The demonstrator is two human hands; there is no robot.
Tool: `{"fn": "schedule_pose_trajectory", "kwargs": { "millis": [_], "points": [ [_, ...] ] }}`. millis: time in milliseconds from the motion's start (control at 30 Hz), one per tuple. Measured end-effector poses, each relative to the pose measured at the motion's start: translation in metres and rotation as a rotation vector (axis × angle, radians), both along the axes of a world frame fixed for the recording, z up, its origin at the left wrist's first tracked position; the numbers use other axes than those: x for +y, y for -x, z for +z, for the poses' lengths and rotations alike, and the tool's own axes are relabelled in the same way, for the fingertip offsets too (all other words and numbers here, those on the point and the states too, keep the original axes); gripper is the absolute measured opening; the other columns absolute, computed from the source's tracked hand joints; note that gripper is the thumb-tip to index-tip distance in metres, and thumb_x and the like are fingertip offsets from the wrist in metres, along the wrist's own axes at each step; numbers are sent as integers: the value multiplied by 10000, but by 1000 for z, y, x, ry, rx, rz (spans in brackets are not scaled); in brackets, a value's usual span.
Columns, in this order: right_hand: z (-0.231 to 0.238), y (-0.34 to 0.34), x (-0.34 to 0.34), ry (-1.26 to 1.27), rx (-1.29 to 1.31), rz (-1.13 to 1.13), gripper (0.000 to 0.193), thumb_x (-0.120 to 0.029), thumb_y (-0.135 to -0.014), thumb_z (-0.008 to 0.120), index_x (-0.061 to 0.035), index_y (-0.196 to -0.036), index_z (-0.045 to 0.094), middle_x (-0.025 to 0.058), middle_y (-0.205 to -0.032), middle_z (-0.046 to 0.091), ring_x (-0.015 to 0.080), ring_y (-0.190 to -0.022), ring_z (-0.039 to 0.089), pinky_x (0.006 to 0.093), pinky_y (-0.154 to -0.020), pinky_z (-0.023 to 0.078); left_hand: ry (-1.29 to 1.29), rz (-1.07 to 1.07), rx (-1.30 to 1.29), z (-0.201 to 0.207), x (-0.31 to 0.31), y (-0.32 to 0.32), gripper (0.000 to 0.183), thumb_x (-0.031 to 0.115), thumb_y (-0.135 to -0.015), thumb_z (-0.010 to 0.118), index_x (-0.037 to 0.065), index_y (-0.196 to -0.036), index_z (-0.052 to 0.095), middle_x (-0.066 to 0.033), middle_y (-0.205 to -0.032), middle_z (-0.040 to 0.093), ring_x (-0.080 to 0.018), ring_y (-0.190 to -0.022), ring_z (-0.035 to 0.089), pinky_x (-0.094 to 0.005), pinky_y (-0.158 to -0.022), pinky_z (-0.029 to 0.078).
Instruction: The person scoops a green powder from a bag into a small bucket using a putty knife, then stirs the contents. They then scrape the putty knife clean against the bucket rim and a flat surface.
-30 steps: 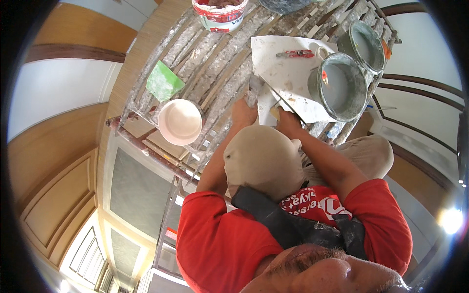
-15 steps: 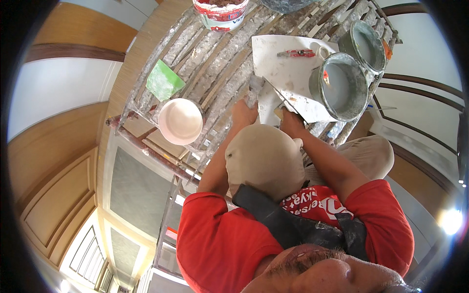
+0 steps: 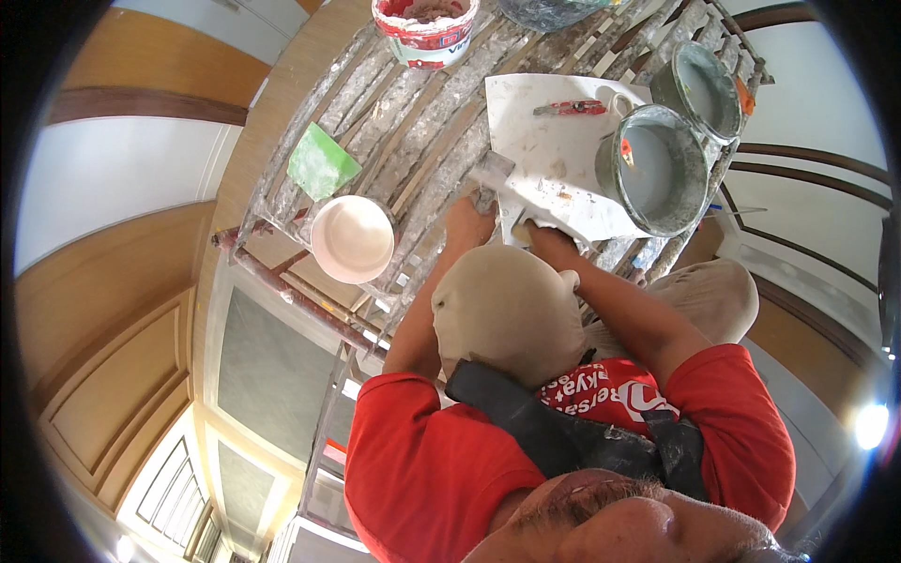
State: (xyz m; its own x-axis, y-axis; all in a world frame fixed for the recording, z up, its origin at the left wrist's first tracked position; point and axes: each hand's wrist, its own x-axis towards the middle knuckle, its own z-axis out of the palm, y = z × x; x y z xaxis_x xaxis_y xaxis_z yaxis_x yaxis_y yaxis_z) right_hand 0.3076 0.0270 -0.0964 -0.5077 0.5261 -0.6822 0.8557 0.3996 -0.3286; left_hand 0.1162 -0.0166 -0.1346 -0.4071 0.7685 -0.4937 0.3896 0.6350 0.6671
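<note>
My left hand (image 3: 468, 223) is closed around a putty knife (image 3: 492, 171), its grey, smeared blade pointing away from me over the plank platform. Close beside it on the right, my right hand (image 3: 553, 245) is closed on a wide scraper (image 3: 544, 210) with a long pale blade. The two blades are very close; whether they touch I cannot tell. Under them lies a stained white sheet (image 3: 537, 141), bearing a red utility knife (image 3: 574, 108). My raised knee hides part of both wrists.
Two green-grey buckets of cloudy liquid, a nearer bucket (image 3: 654, 174) and a farther bucket (image 3: 706, 89), stand right. Leftward are a pale round bowl (image 3: 353, 239) and green block (image 3: 321, 161). A red-white tub (image 3: 427, 36) stands far back. The slatted platform (image 3: 413, 141) ends left at a metal rail (image 3: 300, 298).
The scraper in my right hand has turned from nearly edge-on to showing its broad face. Both hands remain near each other, with the right slightly farther left. The view has shifted slightly.
</note>
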Motion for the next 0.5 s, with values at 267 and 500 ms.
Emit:
{"fn": "schedule_pose_trajectory", "kwargs": {
  "millis": [267, 500],
  "points": [
    [12, 27, 18, -6, 19, -126, 409, -180, -888, 595, 13, -1245, 542, 276, -1101, 676, 437, -1054, 662, 503, -918, 515, 62, 1, -1, 18, 1, 3, 532, 355, -856, 704, 9, -1258, 660, -312, -1044, 688, -463, -1004, 669, -488, -894, 526],
    [2, 14, 3, -44, 16, 35, 387, -223, -919, 557, -17, -1245, 518, 258, -1015, 701, 431, -980, 690, 519, -871, 528, 24, 2, -42, 14, 1, 3, 526, 350, -850, 714, -4, -1237, 668, -309, -1049, 689, -459, -1018, 666, -485, -906, 520]
  ]
}}
